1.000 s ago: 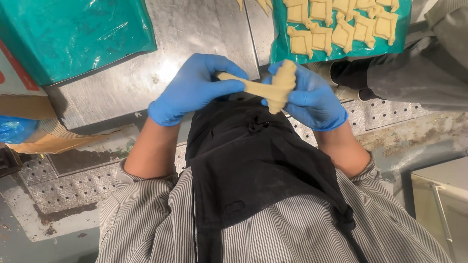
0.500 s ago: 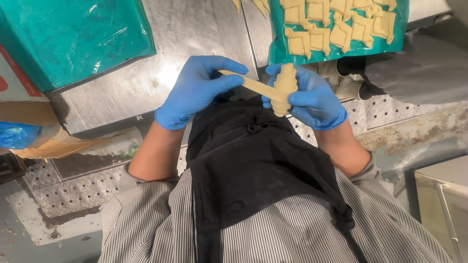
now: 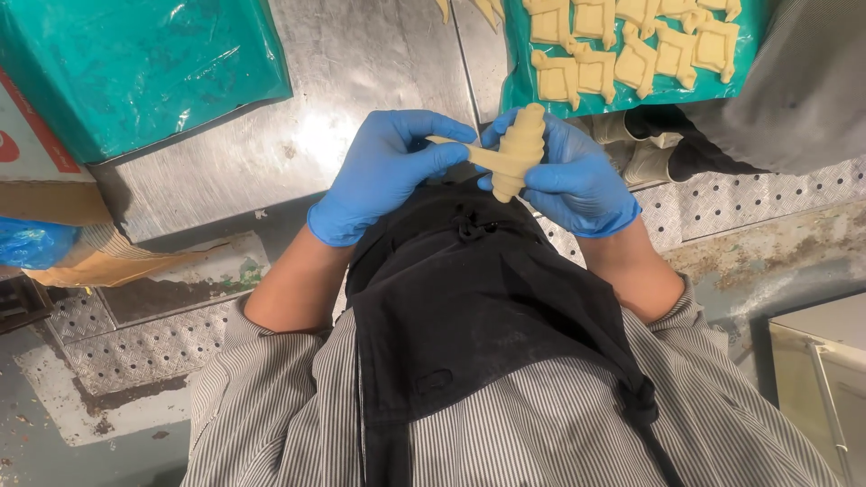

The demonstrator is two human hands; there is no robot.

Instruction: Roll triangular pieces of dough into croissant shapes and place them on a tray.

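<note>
While soft and easily dented, rolled dough (image 3: 516, 153) pinched lightly between left hand (image 3: 383, 176) and right hand (image 3: 573, 180); best held mid-roll.

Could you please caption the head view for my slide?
Two blue-gloved hands, left hand and right hand, roll a pale dough piece above a steel table.
</note>
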